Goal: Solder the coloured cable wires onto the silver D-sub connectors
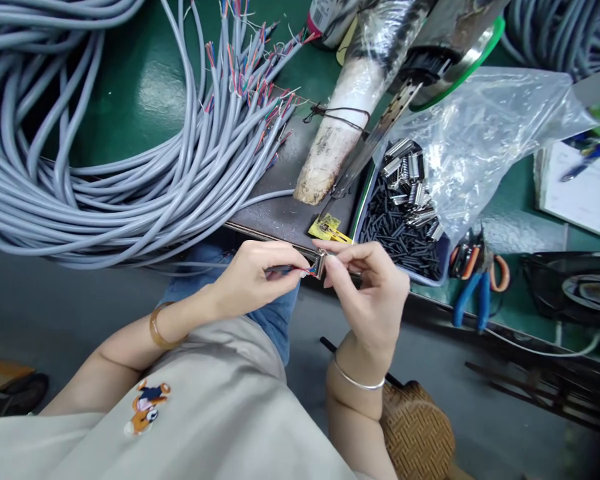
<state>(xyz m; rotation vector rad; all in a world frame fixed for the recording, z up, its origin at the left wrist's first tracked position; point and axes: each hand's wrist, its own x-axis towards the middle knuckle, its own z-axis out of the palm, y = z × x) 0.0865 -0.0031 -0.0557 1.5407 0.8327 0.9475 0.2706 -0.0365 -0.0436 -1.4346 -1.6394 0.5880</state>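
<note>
A: Where is the metal connector (320, 265)?
B: Between the two hands, in front of the near edge of the green surface (155, 87). Its long axis runs away from the person, the far end leaning slightly right; one broad side faces left, the other faces right.
A: And the left hand (265, 275)?
B: Nearly closed, thumb and forefinger pinched together on the coloured wires (311, 270), red and blue, which reach the connector's left side. The other fingers are curled and partly hidden, so whether they grip anything cannot be told.
A: The right hand (363, 277)?
B: Half curled, with thumb and forefinger gripping the connector from the right, the remaining fingers loosely bent behind.
A: What lies just beyond?
B: A yellow block (329, 229) near the edge, with the soldering iron (365, 148) slanting down toward it. Left of the iron is a stained white tube (325, 150).
A: Further out?
B: To the right, a tray (445, 263) of short black sleeves (387, 230) and more metal connectors (410, 170), then blue-handled pliers (483, 297) at the edge. To the left, a big bundle of grey cables (130, 177), their stripped ends fanned out.
</note>
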